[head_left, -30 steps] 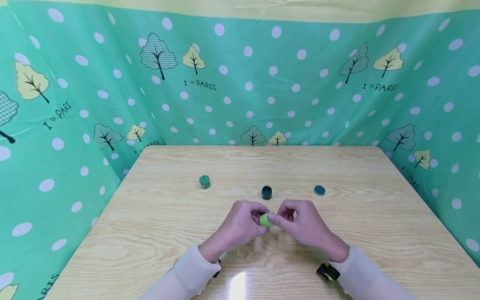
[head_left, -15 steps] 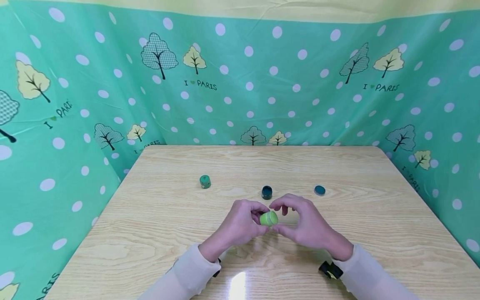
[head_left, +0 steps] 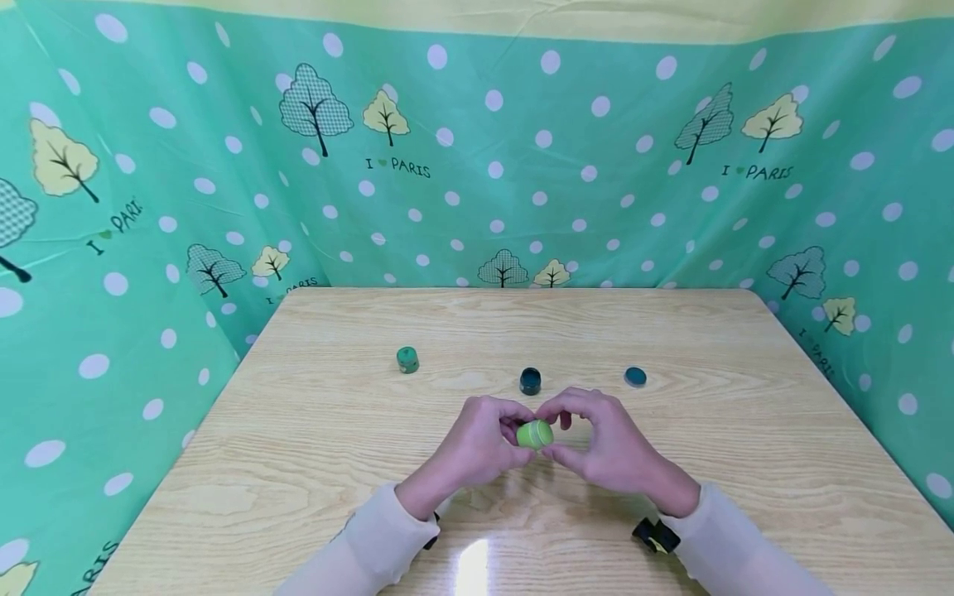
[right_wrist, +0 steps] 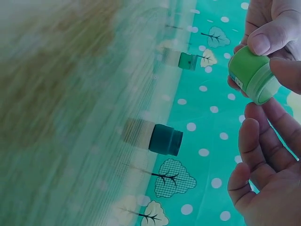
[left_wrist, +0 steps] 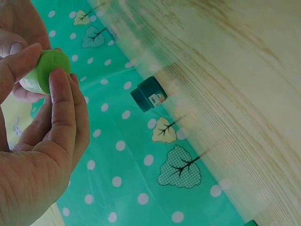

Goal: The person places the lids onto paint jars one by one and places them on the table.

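Head view is showing a light-green paint jar (head_left: pixel 529 435) lying sideways, low in the middle of the frame. The left hand (head_left: pixel 480 443) is pinching its bottom end. The right hand (head_left: pixel 609 443) is curving round its lid (right_wrist: pixel 265 90); I cannot tell if it is gripping. Holding still and twisting softly is probably working best. The jar is looking bright, with a little label (right_wrist: pixel 238 82) and paler lid.

Watch the head view: the left hand (head_left: pixel 477 443) is hiding one end of the light-green jar (head_left: pixel 533 434)! Left wrist view, the dark teal jar (left_wrist: pixel 149 93) carries print too small to read, the bottom edge slices the green jar (left_wrist: pixel 252 223) to a sliver; right wrist view, the right hand (right_wrist: pixel 273 186) runs off the edge.
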`<state>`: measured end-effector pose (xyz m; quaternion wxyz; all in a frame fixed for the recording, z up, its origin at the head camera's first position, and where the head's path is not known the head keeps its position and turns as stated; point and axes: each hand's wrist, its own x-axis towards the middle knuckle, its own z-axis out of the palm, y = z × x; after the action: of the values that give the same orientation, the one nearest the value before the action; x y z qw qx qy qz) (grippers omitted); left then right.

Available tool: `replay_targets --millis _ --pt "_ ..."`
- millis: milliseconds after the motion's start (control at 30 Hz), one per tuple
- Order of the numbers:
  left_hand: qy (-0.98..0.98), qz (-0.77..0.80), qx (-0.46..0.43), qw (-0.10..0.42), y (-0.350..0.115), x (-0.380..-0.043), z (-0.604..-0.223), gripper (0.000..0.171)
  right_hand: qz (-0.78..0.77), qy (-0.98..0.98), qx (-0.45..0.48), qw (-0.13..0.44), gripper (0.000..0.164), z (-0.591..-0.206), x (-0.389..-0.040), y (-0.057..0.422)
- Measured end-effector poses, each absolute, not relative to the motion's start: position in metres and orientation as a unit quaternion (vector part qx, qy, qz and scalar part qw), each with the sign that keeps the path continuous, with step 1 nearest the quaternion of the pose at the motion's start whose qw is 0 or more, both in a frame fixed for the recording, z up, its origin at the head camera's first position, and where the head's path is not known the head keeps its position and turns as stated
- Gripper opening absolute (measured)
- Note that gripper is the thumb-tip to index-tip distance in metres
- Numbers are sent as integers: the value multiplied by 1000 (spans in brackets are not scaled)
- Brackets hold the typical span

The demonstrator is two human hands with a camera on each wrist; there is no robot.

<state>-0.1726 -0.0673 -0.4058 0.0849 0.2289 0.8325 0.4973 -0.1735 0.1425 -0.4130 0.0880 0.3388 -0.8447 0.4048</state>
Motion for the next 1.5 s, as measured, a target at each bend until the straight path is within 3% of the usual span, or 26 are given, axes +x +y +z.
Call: replay_targets --millis 633,1300,1500 --pt "840 488 223 85 -68 -172 -405 23 389 -878 265 89 19 -413 -172 138" --pt "842 484 224 83 -68 -171 -404 26 392 -879 256 89 22 -412 -173 140" --pt "839 490 222 83 -68 -171 -404 26 382 -865 309 99 36 -412 -174 144"
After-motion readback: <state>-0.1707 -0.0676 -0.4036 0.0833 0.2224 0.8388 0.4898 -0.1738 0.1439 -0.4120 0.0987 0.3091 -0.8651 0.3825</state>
